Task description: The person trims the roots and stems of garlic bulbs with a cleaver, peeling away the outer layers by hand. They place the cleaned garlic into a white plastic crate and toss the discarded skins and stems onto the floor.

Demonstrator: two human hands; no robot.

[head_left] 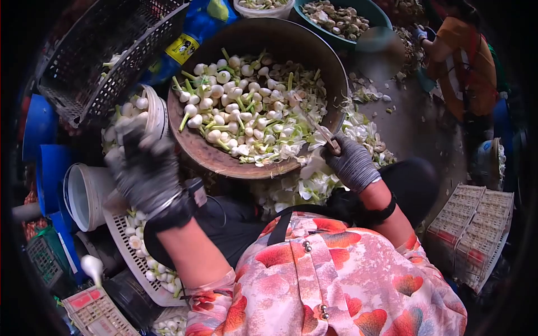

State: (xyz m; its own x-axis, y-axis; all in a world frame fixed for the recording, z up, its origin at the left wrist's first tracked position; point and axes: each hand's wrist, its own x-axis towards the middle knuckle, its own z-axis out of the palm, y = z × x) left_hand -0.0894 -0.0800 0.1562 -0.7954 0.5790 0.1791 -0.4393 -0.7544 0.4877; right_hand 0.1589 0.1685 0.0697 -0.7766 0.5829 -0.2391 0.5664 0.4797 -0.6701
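Knife (317,128) | right hand (352,163) grips | left hand (147,171) blurred | bag label (182,49) unreadable

A dark floor (426,129) is seen, strewn with pale peelings (364,92). A black plastic crate (106,50) is tilted at the upper left. Blue tubs (39,134) are set below it, and a white bucket (84,196) is laid on its side. A teal basin (376,14) filled with brownish scraps is placed at the top. Pale crates (476,229) are stacked at the lower right. A person in an orange top (465,67) is seated at the upper right. The scene is lit evenly.
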